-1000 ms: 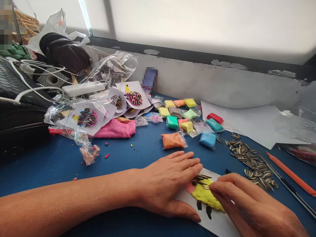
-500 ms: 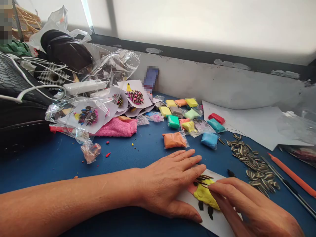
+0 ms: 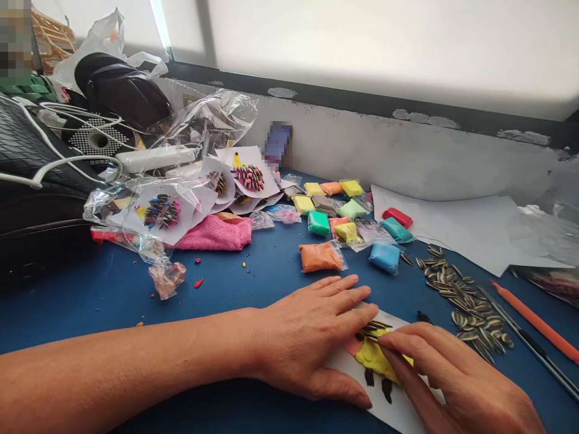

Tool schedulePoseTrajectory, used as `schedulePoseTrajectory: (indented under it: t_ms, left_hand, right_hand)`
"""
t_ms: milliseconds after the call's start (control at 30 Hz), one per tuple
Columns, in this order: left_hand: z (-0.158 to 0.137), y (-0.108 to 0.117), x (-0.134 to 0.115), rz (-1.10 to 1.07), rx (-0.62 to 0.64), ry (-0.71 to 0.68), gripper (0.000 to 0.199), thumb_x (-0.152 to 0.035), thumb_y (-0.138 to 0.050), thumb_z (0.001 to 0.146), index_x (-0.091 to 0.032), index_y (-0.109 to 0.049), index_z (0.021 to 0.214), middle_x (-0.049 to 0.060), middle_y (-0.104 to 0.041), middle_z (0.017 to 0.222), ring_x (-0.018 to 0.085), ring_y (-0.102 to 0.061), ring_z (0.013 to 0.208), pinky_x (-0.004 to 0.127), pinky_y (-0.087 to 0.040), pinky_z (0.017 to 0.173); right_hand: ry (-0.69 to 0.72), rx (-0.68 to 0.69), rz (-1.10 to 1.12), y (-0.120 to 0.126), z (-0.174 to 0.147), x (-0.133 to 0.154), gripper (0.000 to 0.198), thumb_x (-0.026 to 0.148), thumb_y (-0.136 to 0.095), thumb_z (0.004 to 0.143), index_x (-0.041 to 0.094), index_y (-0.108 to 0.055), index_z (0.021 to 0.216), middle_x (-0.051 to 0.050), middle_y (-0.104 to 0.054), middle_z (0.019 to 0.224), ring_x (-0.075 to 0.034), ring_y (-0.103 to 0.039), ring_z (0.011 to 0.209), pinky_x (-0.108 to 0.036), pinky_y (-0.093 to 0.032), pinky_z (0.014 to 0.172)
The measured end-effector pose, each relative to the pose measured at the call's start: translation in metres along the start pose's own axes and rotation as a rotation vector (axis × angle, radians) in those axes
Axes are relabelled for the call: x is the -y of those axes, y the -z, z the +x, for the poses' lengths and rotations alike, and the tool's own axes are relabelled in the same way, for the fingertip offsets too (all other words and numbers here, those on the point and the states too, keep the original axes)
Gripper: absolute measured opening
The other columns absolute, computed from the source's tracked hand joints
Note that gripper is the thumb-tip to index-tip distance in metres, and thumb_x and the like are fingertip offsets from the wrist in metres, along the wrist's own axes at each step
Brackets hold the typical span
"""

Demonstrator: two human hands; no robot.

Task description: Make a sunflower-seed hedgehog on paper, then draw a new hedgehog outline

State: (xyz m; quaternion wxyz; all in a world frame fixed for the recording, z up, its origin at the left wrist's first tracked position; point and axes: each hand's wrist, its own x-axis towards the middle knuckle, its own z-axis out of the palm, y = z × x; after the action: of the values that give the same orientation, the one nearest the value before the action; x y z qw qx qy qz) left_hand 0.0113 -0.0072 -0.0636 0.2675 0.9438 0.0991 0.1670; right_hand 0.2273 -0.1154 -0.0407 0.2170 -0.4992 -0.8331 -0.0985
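My left hand (image 3: 323, 337) lies flat with fingers outstretched over the upper left part of a white sheet of paper (image 3: 346, 364). On the sheet is a yellow clay shape (image 3: 375, 357) with a pink clay part (image 3: 353, 345) and black clay feet (image 3: 386, 389) below. Several striped sunflower seeds (image 3: 373, 325) stick out of the clay's upper edge. My right hand (image 3: 456, 374) pinches a sunflower seed at the yellow clay, thumb and forefinger together; the fingertips hide most of that seed. A small black clay piece (image 3: 423, 317) lies just beyond the right hand.
A pile of sunflower seeds (image 3: 470, 301) lies at right, beside a pen (image 3: 534, 343) and an orange stick (image 3: 536, 319). Wrapped clay packets (image 3: 321, 257) sit beyond my hands. Finished seed pictures (image 3: 248, 175), a pink cloth (image 3: 215, 233) and a black bag (image 3: 40, 205) crowd the left.
My right hand has shifted slightly left, its pinching fingertips a little closer to the pink part. My left hand stays in place on the paper.
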Motion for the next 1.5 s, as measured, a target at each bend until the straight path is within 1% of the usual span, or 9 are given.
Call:
schedulePoseTrajectory:
  t_ms: [233, 500, 767, 867, 1000, 1133, 1233, 1367, 1500]
  left_hand:
    - [-0.001, 0.000, 0.000, 0.010, 0.010, 0.007, 0.086, -0.063, -0.070, 0.089, -0.014, -0.041, 0.153, 0.019, -0.034, 0.164, 0.036, -0.020, 0.156, 0.048, -0.019, 0.127]
    - [0.000, 0.000, -0.004, 0.070, 0.009, -0.039, 0.078, -0.059, -0.060, 0.097, -0.009, -0.041, 0.153, 0.022, -0.036, 0.162, 0.035, -0.023, 0.155, 0.048, -0.018, 0.127]
    - [-0.001, -0.001, -0.005, 0.104, 0.013, -0.050, 0.078, -0.059, -0.055, 0.099, -0.004, -0.039, 0.153, 0.023, -0.035, 0.162, 0.035, -0.023, 0.155, 0.045, -0.015, 0.128]
    - [0.000, -0.001, -0.005, 0.103, 0.031, -0.047, 0.082, -0.058, -0.056, 0.099, -0.001, -0.036, 0.154, 0.024, -0.030, 0.164, 0.035, -0.020, 0.156, 0.045, -0.014, 0.128]
    - [0.002, 0.002, -0.006, 0.092, 0.080, -0.033, 0.081, -0.056, -0.052, 0.101, -0.001, -0.033, 0.157, 0.023, -0.024, 0.166, 0.033, -0.015, 0.157, 0.046, -0.013, 0.129]
    - [0.003, 0.005, -0.008, 0.093, 0.132, -0.014, 0.084, -0.058, -0.047, 0.104, 0.000, -0.026, 0.160, 0.021, -0.014, 0.167, 0.031, -0.009, 0.158, 0.046, -0.010, 0.129]
    - [0.002, 0.006, -0.010, 0.087, 0.133, -0.007, 0.085, -0.059, -0.046, 0.104, 0.000, -0.023, 0.160, 0.020, -0.010, 0.168, 0.031, -0.006, 0.158, 0.046, -0.008, 0.129]
    - [0.002, 0.008, -0.010, 0.061, 0.141, -0.014, 0.087, -0.063, -0.045, 0.103, 0.000, -0.025, 0.160, 0.020, -0.012, 0.168, 0.031, -0.007, 0.158, 0.044, -0.004, 0.129]
    - [0.002, 0.010, -0.010, 0.033, 0.172, -0.024, 0.093, -0.067, -0.044, 0.102, 0.001, -0.022, 0.161, 0.020, -0.011, 0.167, 0.030, -0.007, 0.158, 0.044, -0.003, 0.129]
  right_hand:
    - [0.017, 0.016, -0.029, -0.001, 0.000, 0.000, 0.013, 0.020, -0.053, 0.100, 0.024, -0.064, 0.103, -0.002, -0.071, 0.089, -0.014, -0.071, 0.080, -0.023, -0.056, 0.076]
    - [-0.011, 0.079, -0.074, -0.001, -0.002, 0.002, 0.023, 0.027, -0.048, 0.102, 0.025, -0.070, 0.094, -0.003, -0.070, 0.082, -0.014, -0.068, 0.070, -0.022, -0.053, 0.064]
    - [0.058, -0.044, -0.139, 0.006, 0.002, 0.000, 0.018, 0.023, -0.047, 0.103, 0.024, -0.066, 0.104, -0.001, -0.075, 0.088, -0.012, -0.074, 0.078, -0.020, -0.053, 0.070]
    - [-0.034, -0.068, -0.185, 0.013, -0.001, -0.009, 0.016, 0.030, -0.050, 0.103, 0.025, -0.064, 0.101, 0.002, -0.073, 0.086, -0.011, -0.072, 0.071, -0.022, -0.051, 0.065]
    - [-0.223, -0.087, -0.322, 0.019, -0.004, -0.028, 0.031, 0.043, -0.043, 0.105, 0.026, -0.067, 0.095, 0.000, -0.075, 0.085, -0.015, -0.071, 0.068, -0.027, -0.048, 0.058]
    - [-0.256, -0.016, -0.549, 0.021, -0.010, -0.052, 0.035, 0.042, -0.044, 0.102, 0.028, -0.073, 0.089, 0.000, -0.079, 0.088, -0.018, -0.074, 0.071, -0.028, -0.049, 0.053]
    - [-0.300, -0.008, -0.696, 0.023, -0.018, -0.069, 0.037, 0.042, -0.044, 0.099, 0.028, -0.077, 0.089, -0.006, -0.080, 0.096, -0.024, -0.076, 0.075, -0.029, -0.049, 0.049]
    - [-0.443, 0.056, -0.702, 0.026, -0.028, -0.085, 0.046, 0.045, -0.038, 0.098, 0.027, -0.080, 0.093, -0.011, -0.080, 0.109, -0.026, -0.076, 0.072, -0.032, -0.051, 0.048]
    - [-0.568, 0.188, -0.634, 0.028, -0.032, -0.092, 0.047, 0.050, -0.038, 0.094, 0.032, -0.081, 0.090, -0.006, -0.081, 0.104, -0.024, -0.074, 0.061, -0.035, -0.054, 0.047]
